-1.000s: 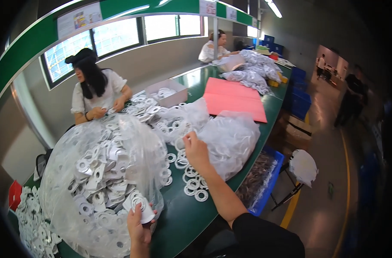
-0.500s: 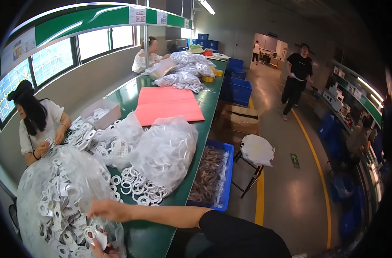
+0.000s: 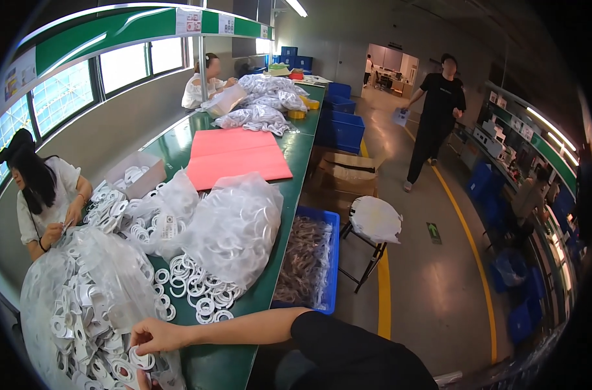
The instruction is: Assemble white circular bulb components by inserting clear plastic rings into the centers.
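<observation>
The person's 2 hands are close together at the lower left of the frame. The right forearm (image 3: 244, 327) runs nearly level across the lower middle, bare from the elbow to the wrist, with a black sleeve (image 3: 354, 354) over the upper arm. The right hand (image 3: 155, 336) points left, fingers bent downward and pinched. Below it, the left hand (image 3: 144, 381) shows only some fingers, cut off by the bottom edge.

white glare from the windows (image 3: 123, 70) (aisle (image 3: 416, 292) rather dim), curved dark rim
</observation>
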{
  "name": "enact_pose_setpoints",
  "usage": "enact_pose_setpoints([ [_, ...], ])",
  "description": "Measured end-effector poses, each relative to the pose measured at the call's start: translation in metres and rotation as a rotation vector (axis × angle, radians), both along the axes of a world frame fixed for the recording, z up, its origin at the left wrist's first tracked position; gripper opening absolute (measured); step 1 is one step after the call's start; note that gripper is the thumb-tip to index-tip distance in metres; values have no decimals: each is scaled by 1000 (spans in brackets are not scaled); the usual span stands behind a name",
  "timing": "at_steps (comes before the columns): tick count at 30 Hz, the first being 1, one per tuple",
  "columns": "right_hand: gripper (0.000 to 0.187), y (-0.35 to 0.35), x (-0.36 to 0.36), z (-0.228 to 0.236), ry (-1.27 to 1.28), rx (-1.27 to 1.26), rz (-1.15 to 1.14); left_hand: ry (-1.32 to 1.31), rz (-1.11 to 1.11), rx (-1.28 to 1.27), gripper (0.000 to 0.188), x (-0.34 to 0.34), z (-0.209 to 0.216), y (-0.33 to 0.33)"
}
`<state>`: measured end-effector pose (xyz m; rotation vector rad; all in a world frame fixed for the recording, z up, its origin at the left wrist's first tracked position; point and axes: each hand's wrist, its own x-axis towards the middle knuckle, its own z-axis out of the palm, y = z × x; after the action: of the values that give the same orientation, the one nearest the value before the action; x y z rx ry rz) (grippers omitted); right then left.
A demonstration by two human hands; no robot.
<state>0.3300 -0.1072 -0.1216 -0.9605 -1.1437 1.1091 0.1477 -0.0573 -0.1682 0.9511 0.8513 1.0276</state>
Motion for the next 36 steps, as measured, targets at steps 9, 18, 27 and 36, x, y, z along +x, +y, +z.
enact_pose_setpoints([
  [9,10,-13,13,19,-454,382,-373,-167,-330,-126,36,16,34,-35],
  [18,11,-10,20,13,-671,509,-261,-181,-530,-63,49,27,46,-50],
  [27,14,-14,9,25,-747,449,-223,-154,-597,-132,50,16,52,-46],
  [36,14,-15,4,21,-830,526,-315,-191,-564,-176,38,18,51,-45],
])
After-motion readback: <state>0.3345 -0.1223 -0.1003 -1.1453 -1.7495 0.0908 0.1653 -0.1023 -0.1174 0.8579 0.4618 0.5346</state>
